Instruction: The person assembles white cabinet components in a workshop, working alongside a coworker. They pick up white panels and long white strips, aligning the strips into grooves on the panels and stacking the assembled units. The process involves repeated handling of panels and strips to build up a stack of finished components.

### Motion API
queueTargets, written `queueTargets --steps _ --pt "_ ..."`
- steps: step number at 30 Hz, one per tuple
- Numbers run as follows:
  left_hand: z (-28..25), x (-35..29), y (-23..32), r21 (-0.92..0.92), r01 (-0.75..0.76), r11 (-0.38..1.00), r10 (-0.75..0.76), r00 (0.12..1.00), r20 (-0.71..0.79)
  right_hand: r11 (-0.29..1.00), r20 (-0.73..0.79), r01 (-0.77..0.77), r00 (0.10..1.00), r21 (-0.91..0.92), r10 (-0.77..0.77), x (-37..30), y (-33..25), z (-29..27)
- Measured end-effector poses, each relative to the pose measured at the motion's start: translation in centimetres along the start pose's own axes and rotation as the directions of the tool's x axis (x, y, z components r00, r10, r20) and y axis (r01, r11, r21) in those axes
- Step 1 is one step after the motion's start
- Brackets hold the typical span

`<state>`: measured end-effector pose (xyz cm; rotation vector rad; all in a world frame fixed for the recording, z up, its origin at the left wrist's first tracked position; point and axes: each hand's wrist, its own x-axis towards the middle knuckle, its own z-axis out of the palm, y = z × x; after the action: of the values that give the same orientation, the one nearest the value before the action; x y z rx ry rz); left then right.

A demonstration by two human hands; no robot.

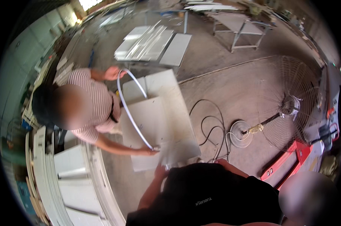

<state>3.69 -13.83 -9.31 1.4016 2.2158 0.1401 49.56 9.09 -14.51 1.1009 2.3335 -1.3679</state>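
Note:
My left hand is at the near edge of a white panel, its fingers looking curled beside a small pale thing that is blurred. My right hand is farther right, just beyond my black shirt, which partly hides its fingers. Across the panel, a co-worker in a striped shirt holds a long bent white strip. Their raised hand grips its arch, and their lower hand presses one end near the panel's surface. The panel lies on a larger pale board.
A large floor fan stands right, its cable looping over the floor. A red pallet jack is nearby. Stacked white boards lie ahead, more panels lean left, and a metal-framed table stands far right. A blurred head shows lower right.

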Motion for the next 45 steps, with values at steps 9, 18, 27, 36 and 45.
queueTargets --steps 9,18,27,36,45 --pt "-1.1 -3.9 0.4 -0.266 0.212 0.94 -0.231 0.972 -0.042 0.986 -0.024 -0.148 0.988 0.075 0.151 0.3 -3.6 -1.4" --pt "4.9 -8.3 -3.3 -0.218 0.424 0.879 -0.325 0.867 0.376 0.968 0.0 -0.222 0.975 0.114 0.224 1.2 -5.1 -2.7" --pt "7.6 -7.6 -5.7 -0.442 0.277 0.853 -0.165 0.947 0.275 0.98 0.057 -0.161 0.986 0.115 0.156 3.6 -5.0 -2.9" --pt "4.6 -6.1 -3.6 -0.292 0.18 0.939 -0.126 0.973 0.195 0.993 -0.004 -0.105 0.994 0.056 0.106 4.9 -5.2 -3.6" --pt "2.5 -7.1 -3.1 -0.279 0.067 0.958 0.013 0.961 0.278 0.998 0.009 0.062 0.998 0.019 -0.062 5.9 -1.5 -1.7"
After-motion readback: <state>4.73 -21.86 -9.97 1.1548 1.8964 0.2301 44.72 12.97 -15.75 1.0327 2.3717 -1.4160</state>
